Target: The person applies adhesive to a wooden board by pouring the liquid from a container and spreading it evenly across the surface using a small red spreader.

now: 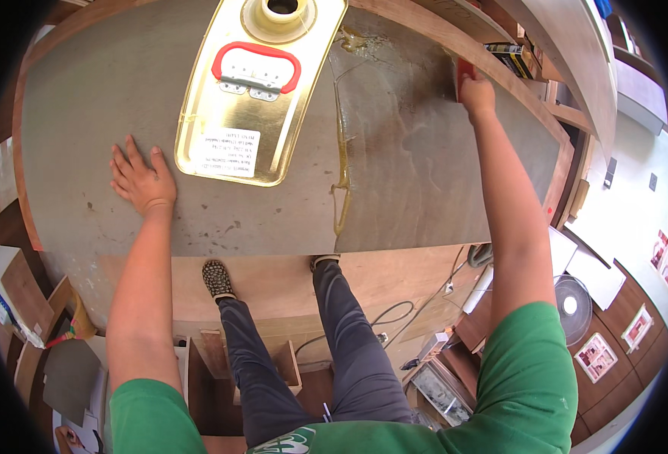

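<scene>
Gripping a small red spreader (464,72), the right hand (476,94) is seen at the far right edge of the grey sheet (425,174), fingers curled shut on it. Glue bead (341,174) runs lengthwise toward the body, left of that hand, between it and the gold tin can (262,83). Left hand (143,178) is pressed flat, fingers spread, holding nothing, just beside the can. Sheet lies on a plywood bench (273,280); cluttered workshop floor below.

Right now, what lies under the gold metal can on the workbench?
The gold can rests flat on the grey sheet, beside a line of amber glue. The left hand presses the sheet nearby. The part of the sheet directly beneath the can is covered, so it cannot be seen.
</scene>
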The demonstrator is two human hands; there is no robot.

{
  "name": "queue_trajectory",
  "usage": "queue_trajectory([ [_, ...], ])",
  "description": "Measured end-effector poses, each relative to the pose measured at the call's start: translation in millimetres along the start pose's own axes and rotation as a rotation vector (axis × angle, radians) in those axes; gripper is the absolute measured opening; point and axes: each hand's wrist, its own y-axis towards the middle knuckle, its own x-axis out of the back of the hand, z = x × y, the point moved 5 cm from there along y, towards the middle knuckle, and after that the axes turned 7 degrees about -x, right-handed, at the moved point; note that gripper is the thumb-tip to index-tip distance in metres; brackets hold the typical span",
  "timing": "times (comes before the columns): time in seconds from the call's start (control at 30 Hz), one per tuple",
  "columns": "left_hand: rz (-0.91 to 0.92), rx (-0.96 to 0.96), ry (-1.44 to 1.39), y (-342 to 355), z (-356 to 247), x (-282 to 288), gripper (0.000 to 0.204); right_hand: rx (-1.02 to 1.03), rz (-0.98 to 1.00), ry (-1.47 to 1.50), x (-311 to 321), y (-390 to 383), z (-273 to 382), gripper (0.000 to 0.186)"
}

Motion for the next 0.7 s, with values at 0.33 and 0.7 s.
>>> queue_trajectory([
  [0.33,0.012,0.028,0.008,-0.3,-1.3,-3.6,0.079,0.124,0.152,0.13,-18.9,41.5,39.7,0.038],
  [0.7,0.011,0.025,0.018,-0.6,2.2,-5.5,0.078,0.37,0.198,0.043,-33.6,-13.5,158.6,0.034],
])
